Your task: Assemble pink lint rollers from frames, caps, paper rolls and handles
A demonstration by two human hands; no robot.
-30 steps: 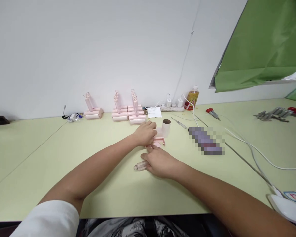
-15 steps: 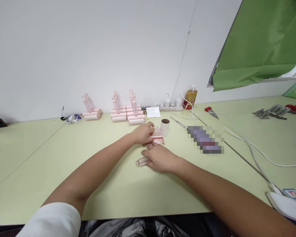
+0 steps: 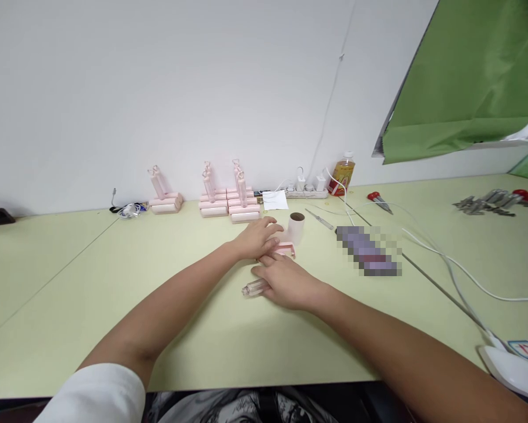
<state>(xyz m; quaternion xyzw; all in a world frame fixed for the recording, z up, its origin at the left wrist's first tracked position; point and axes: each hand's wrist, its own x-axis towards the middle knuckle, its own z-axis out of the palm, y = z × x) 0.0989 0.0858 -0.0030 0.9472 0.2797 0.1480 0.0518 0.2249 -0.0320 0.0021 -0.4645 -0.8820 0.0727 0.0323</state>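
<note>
My left hand (image 3: 257, 238) is over a pink plastic part (image 3: 286, 249), its fingers apart and reaching past the part's left end. My right hand (image 3: 288, 281) lies just nearer to me, with its fingertips at the same part. Under my right palm and fingers is a clear handle (image 3: 254, 287), whose left end sticks out. The hands partly hide the pink part. Behind it stands a white roll (image 3: 296, 228) with a brown core.
Pink holders with upright clear handles (image 3: 211, 205) stand along the wall, another (image 3: 166, 203) further left. A screwdriver (image 3: 320, 220), a power strip (image 3: 308, 192), a bottle (image 3: 342, 174), a blurred purple object (image 3: 367, 251) and cables are to the right. Metal tools (image 3: 488, 201) lie far right.
My left hand's fingers have lifted and spread a little over the pink part. My right hand has hardly moved. The view has shifted slightly.
</note>
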